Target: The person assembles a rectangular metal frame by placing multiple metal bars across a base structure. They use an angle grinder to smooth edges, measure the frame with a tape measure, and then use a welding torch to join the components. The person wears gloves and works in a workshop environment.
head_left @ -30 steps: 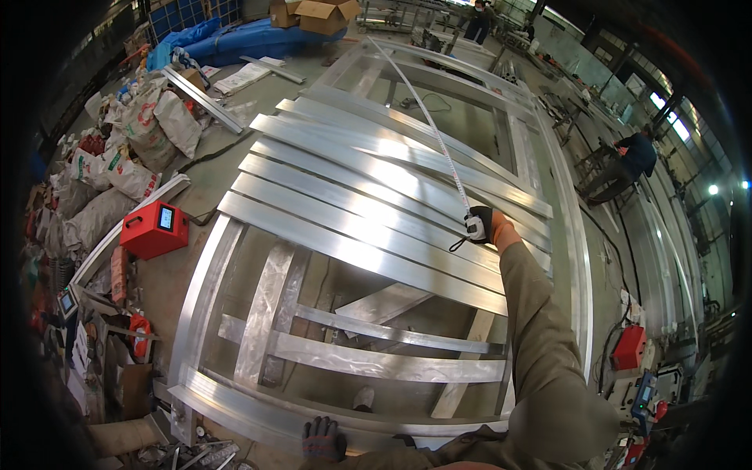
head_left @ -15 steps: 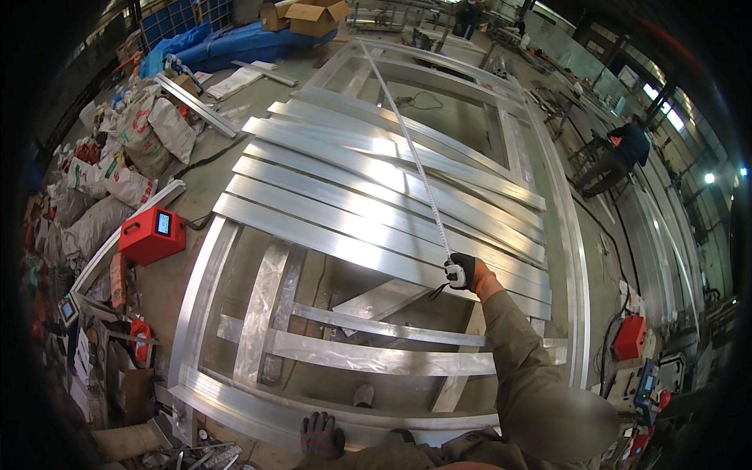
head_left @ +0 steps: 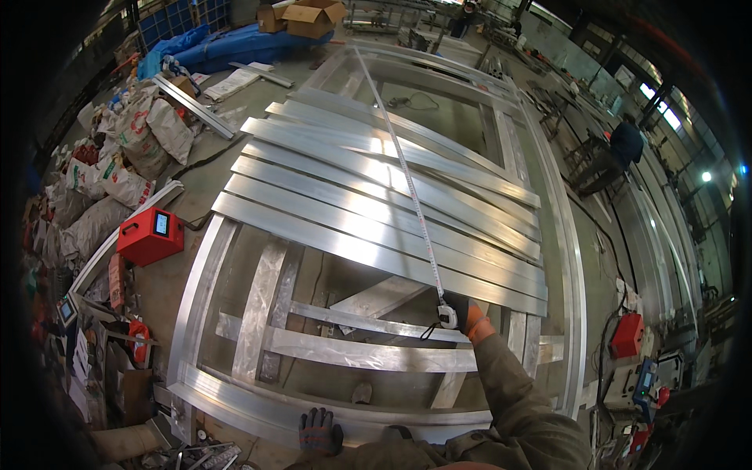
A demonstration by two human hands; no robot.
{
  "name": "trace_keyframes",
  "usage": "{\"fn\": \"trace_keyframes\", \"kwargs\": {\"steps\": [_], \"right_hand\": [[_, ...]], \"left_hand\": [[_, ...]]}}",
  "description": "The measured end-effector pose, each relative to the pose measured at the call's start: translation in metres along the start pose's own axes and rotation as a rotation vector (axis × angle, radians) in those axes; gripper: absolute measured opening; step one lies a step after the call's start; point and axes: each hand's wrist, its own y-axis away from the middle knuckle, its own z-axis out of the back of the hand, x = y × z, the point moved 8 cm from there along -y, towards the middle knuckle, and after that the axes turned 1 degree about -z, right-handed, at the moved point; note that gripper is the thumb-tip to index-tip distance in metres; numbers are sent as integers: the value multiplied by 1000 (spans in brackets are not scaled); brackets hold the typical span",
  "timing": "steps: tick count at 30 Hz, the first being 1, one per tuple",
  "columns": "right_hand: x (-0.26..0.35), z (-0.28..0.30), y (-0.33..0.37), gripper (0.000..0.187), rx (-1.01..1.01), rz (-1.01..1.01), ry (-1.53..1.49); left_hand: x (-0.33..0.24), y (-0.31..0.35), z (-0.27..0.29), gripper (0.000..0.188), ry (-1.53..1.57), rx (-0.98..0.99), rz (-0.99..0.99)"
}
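A tape measure [head_left: 447, 316] with a pale case and a dark wrist strap is in my right hand [head_left: 467, 316], which wears a dark and orange glove. Its long blade [head_left: 413, 200] runs taut away from me, across several loose silvery metal slats [head_left: 313, 223], to the far end of a large metal frame [head_left: 182, 321]. The slats lie side by side across the frame, some of them skewed. My left hand [head_left: 319, 432], in a dark glove, rests with fingers apart on the frame's near beam [head_left: 266, 411].
Stuffed white sacks [head_left: 129, 149] and a red box with a screen [head_left: 149, 236] stand at left. Blue sheeting [head_left: 227, 51] and an open cardboard box [head_left: 313, 17] lie at the back. Another person [head_left: 619, 153] bends over work at right, beyond a cable and a second red box [head_left: 627, 335].
My right hand has come nearer to me and slightly left with the tape measure, past the nearest slat's edge. The blade has followed. My left hand stays on the near beam.
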Motion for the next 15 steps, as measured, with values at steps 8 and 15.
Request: {"fn": "trace_keyframes", "kwargs": {"steps": [8,15], "right_hand": [[-7,-14,56,19,-40,73,251],[-3,1,-3,17,-95,263,317]], "left_hand": [[6,2,-8,50,-5,79,20],[14,11,-18,51,-43,125,7]]}}
